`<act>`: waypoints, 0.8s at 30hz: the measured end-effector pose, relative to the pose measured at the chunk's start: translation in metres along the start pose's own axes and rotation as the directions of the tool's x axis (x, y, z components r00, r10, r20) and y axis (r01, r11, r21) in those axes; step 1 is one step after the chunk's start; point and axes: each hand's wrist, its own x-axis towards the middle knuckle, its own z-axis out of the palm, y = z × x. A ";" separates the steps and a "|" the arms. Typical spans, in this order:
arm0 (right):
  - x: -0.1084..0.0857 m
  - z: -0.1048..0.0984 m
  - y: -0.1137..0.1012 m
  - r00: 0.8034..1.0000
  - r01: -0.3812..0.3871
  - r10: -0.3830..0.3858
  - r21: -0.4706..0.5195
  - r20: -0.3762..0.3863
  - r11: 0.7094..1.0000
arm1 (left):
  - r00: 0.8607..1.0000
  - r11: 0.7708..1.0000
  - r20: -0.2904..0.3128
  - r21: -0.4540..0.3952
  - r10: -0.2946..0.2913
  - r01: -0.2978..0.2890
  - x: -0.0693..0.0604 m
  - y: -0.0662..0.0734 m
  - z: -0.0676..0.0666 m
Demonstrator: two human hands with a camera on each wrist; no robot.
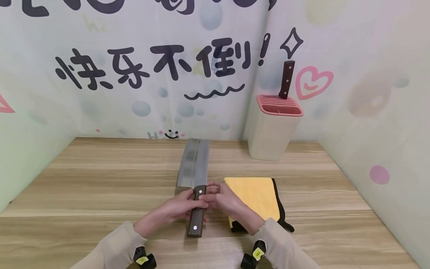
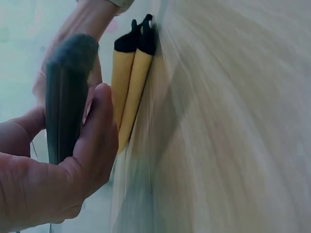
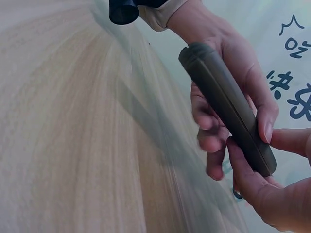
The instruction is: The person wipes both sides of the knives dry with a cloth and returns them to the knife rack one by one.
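Two grips on one cleaver (image 1: 193,164). The left grip (image 1: 181,205) pinches its dark handle (image 1: 195,224), thumb above and fingers beneath; the right grip (image 1: 224,197) pinches the same handle closer to the blade, fingertips partly hidden behind it. Neither pinch is wide, each spanning only the handle's thickness. Two rivets show on the handle, which is raised off the bench (image 1: 84,179); the blade extends away beyond the grips, and whether its far end touches the bench cannot be told. Just right of the grips lies one folded yellow cloth (image 1: 253,194) with black edging, partly covered by the right forearm. Farther off, beyond the cloth, stands one cream knife block (image 1: 270,134) holding one knife (image 1: 287,78), blade concealed inside. Nearer than the grips, two sleeves bearing two wrist cameras (image 1: 144,258) are cut off below. Behind, lettering on the wall covering (image 1: 114,108) is cropped at the top.
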 end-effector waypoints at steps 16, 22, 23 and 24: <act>-0.003 0.003 -0.006 0.979 0.177 -0.180 -0.038 -0.096 0.983 | 0.982 0.988 -0.115 0.037 0.150 -0.147 0.004 0.002 0.022; -0.005 0.004 -0.009 0.969 0.229 -0.232 -0.041 -0.085 0.973 | 0.956 0.975 -0.212 0.132 0.202 -0.177 0.006 0.001 0.027; -0.004 0.004 -0.010 0.968 0.235 -0.238 -0.043 -0.084 0.971 | 0.950 0.971 -0.228 0.155 0.215 -0.183 0.007 0.001 0.027; -0.005 0.003 -0.011 0.966 0.241 -0.244 -0.047 -0.087 0.969 | 0.943 0.966 -0.244 0.177 0.228 -0.188 0.007 0.002 0.028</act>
